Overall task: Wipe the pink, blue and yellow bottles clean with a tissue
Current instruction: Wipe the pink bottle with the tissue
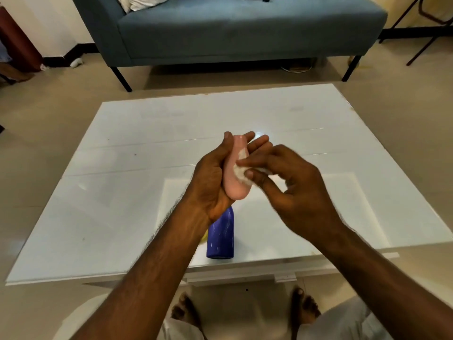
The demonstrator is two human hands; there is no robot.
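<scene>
Below, at the nearest edge of my remote view, a person's bare feet rest on the pale floor between knees draped in white cloth, and both forearms reach forward over a glossy white table. Near the table's front edge the blue bottle appears to stand upright, its top hidden behind the left wrist. A sliver of the yellow bottle shows just beside its left side, too little of it in view for me to tell how it lies. Above the middle of the table, the left hand grips the pink bottle, thumb along one side and fingers wrapped under and past the other. The bottle's long axis runs away from me: its broader rounded end faces the camera and its narrower end points toward the sofa, emerging at the fingertips. The right hand, slightly blurred, pinches a crumpled white tissue between thumb and forefinger and presses it against the bottle's right flank, the other fingers loosely curled. Beyond the table, a blue-grey sofa on thin dark legs stands by the wall, a white pillow at its left end.
</scene>
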